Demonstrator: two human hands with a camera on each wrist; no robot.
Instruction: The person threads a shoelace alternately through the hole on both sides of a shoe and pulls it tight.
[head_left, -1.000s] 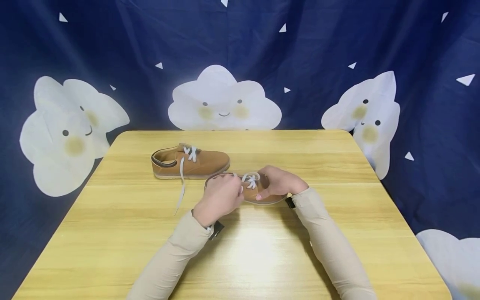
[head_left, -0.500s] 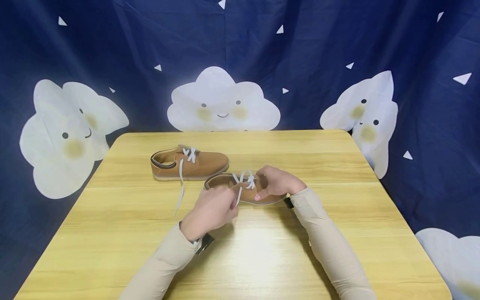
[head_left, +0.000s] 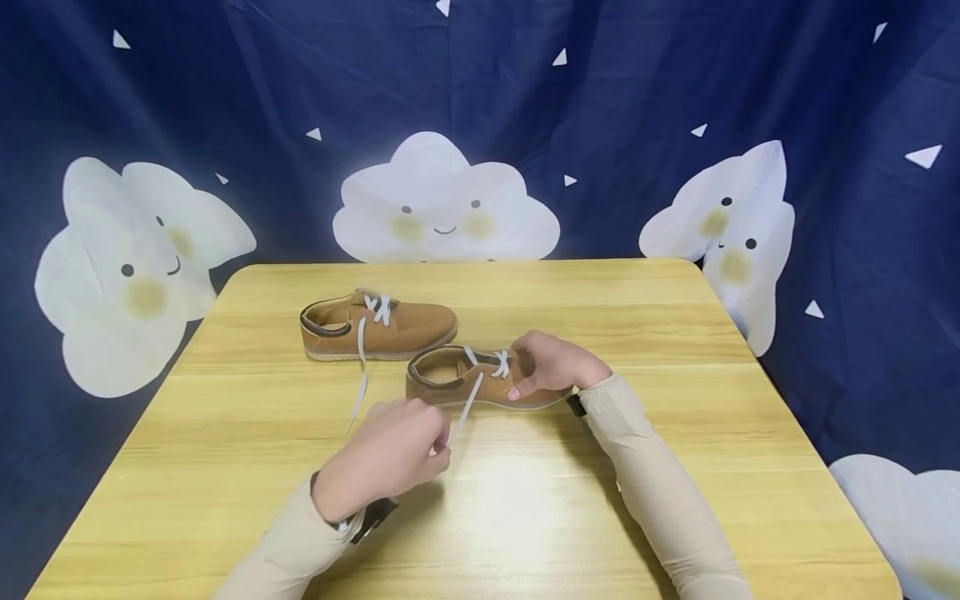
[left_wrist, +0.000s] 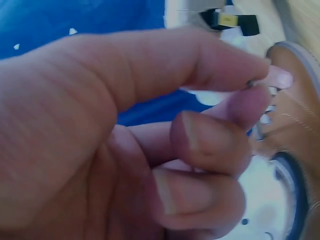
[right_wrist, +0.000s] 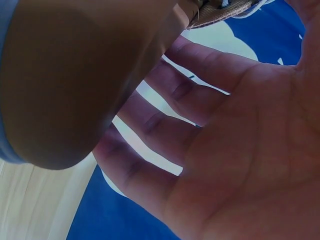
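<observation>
The nearer brown shoe (head_left: 491, 390) sits on the table, its toe pointing right and its opening facing up. My right hand (head_left: 562, 365) grips it over the toe, thumb on the near side and fingers on the far side. In the right wrist view the toe (right_wrist: 65, 90) lies against the fingers of that hand. Between thumb and index finger my left hand (head_left: 397, 450) pinches the end of a white shoelace (head_left: 468, 404). That lace runs taut from the shoe's eyelets toward me. In the left wrist view the other fingers (left_wrist: 210, 145) are curled.
Behind and to the left stands a matching brown shoe (head_left: 420, 325), its toe also to the right. One loose lace (head_left: 362, 375) of it hangs down onto the wooden table (head_left: 225, 433). A blue curtain (head_left: 495, 92) with white clouds rises behind the table's far edge.
My left hand has moved left and toward me, drawing the lace out straight. The lace loop that stood above the shoe is gone. My right hand stays on the toe.
</observation>
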